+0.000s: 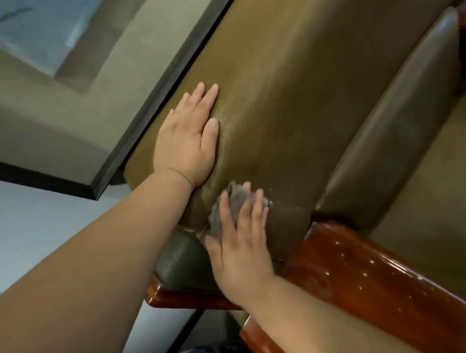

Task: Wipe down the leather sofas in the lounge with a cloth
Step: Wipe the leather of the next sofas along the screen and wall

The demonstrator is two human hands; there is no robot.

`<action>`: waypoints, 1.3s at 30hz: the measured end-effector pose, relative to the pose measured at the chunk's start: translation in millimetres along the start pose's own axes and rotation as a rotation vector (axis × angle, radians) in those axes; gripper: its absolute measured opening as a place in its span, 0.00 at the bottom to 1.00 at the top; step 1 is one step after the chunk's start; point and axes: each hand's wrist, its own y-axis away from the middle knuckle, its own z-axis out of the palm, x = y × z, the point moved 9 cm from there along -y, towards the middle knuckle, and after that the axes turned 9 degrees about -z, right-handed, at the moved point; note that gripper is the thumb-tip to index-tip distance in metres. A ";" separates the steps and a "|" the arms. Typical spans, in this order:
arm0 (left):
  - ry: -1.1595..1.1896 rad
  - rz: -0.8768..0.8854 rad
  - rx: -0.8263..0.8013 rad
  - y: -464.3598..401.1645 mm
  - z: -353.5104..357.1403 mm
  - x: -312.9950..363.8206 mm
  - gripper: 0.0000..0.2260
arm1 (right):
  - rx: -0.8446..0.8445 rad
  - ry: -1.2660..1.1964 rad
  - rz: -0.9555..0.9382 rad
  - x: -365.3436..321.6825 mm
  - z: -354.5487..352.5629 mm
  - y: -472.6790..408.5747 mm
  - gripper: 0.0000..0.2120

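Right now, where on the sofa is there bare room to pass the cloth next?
Bare leather runs up the backrest, above the right hand and right of the left hand. The seat cushion beyond the wooden armrest is bare too. The lower corner is crowded: both hands and the grey cloth.

left grip: flat, fingers straight, arm extended | right grip: fingers spread, pressing down

Olive-brown leather sofa fills my view — grained backrest top, glossy with a few wet streaks near its lower corner, reddish polished wood armrest beside it. The grey cloth sits bunched and crumpled flat against that corner, pinned under my fingers — just beside the seam
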 end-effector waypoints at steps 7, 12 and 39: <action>0.042 0.022 0.055 -1.9 2.9 -4.0 0.27 | 0.243 -0.139 0.269 57.0 -64.7 -102.8 0.34; 0.018 0.005 0.000 -0.1 0.6 -3.0 0.28 | 0.115 -0.137 0.209 -0.9 -13.8 -39.6 0.34; -0.500 0.330 0.109 73.5 22.9 22.1 0.34 | 0.125 -0.284 0.392 101.5 35.9 43.1 0.33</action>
